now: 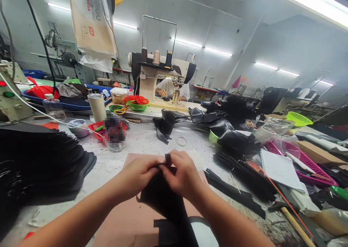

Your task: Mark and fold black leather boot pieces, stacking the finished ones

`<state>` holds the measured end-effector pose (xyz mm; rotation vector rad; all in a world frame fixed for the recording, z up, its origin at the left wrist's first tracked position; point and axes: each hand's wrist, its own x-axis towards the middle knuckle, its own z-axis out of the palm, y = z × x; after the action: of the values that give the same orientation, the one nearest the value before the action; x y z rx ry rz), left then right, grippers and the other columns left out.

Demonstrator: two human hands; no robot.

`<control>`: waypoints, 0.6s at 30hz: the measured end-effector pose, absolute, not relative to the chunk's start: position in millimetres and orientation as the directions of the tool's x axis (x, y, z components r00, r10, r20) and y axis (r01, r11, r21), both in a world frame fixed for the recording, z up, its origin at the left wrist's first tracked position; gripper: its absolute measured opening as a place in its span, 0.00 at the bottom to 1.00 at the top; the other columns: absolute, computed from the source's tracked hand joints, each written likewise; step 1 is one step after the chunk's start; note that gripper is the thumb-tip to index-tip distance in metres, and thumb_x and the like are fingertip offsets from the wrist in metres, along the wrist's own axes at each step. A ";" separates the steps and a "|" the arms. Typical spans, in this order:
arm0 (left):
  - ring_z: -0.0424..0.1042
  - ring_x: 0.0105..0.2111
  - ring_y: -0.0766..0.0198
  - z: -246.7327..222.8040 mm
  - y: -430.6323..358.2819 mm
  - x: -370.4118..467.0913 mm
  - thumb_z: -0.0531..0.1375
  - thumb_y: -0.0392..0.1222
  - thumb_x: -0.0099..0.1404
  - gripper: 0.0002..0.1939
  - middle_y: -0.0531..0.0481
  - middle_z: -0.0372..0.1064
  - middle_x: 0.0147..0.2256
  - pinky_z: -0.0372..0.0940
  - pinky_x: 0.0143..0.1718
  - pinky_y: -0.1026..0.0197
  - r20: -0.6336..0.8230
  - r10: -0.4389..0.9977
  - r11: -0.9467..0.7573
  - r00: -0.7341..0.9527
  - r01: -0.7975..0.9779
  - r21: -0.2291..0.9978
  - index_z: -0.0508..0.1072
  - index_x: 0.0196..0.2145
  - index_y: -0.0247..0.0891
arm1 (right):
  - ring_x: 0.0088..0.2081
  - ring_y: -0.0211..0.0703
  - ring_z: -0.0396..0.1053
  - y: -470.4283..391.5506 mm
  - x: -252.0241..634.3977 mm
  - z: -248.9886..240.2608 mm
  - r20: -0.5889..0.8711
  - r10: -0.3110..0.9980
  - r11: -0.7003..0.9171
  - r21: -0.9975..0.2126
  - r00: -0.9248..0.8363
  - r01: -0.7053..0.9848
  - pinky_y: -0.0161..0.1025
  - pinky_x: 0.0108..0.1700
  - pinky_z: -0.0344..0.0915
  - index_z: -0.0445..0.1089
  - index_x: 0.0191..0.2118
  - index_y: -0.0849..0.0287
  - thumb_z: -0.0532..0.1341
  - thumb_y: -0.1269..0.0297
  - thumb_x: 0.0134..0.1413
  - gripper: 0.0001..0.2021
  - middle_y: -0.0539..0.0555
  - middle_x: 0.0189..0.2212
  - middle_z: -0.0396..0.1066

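Observation:
Both of my hands pinch the upper edge of a black piece of material (165,192), which looks like leather or fabric. My left hand (140,172) holds the edge between thumb and fingers. Close beside it, my right hand (185,172) has its fingers bent over the same edge, and a short black tab pokes up between the two hands. The piece hangs down toward me over a pinkish board (122,218) on the table. Its lower end runs out of view, and the fingertips partly hide the edge being gripped.
A stack of black pieces (54,163) is at left. Black strips (236,192), a hammer (296,225) and a notepad (282,169) lie at right. Ahead are a cup (97,107), a green bowl (138,105) and a sewing machine (148,82), with a person behind it.

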<state>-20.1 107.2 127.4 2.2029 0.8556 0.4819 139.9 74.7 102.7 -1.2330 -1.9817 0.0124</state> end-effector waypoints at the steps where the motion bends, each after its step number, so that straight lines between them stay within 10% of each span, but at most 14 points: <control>1: 0.66 0.37 0.61 126.7 105.0 -20.1 0.47 0.35 0.59 0.11 0.51 0.70 0.34 0.59 0.41 0.61 0.092 0.719 -0.528 0.689 0.455 0.717 0.69 0.32 0.39 | 0.27 0.42 0.61 73.5 137.1 99.7 0.671 0.714 0.539 -0.345 -0.200 0.768 0.40 0.31 0.58 0.60 0.23 0.58 0.54 0.69 0.49 0.07 0.53 0.22 0.64; 4: 0.67 0.41 0.59 126.9 100.7 -21.9 0.47 0.37 0.61 0.14 0.50 0.72 0.38 0.58 0.45 0.60 0.146 0.733 -0.561 0.665 0.468 0.683 0.71 0.36 0.41 | 0.27 0.42 0.62 71.3 133.6 98.2 0.744 0.655 0.553 -0.356 -0.129 0.753 0.40 0.31 0.60 0.61 0.24 0.58 0.54 0.68 0.49 0.06 0.54 0.23 0.66; 11: 0.69 0.42 0.59 120.8 111.0 -36.8 0.47 0.44 0.64 0.16 0.49 0.73 0.39 0.62 0.45 0.59 0.279 0.766 -0.580 0.579 0.436 0.688 0.72 0.42 0.44 | 0.35 0.39 0.69 71.8 141.8 124.4 0.381 0.865 0.502 -0.688 -0.327 0.525 0.35 0.38 0.63 0.70 0.33 0.57 0.57 0.76 0.47 0.09 0.50 0.32 0.73; 18: 0.56 0.56 0.46 100.4 133.5 -88.9 0.50 0.62 0.57 0.36 0.53 0.45 0.62 0.61 0.51 0.49 0.542 0.834 -0.509 0.108 0.531 0.677 0.43 0.60 0.54 | 0.21 0.34 0.63 165.4 177.2 148.3 0.320 0.942 0.285 -0.922 0.101 0.263 0.32 0.24 0.60 0.68 0.32 0.59 0.63 0.64 0.44 0.07 0.45 0.22 0.67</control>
<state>-88.9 133.5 100.4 2.0787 1.3414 1.3583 177.2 165.4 148.3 -1.2088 -1.4076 0.7474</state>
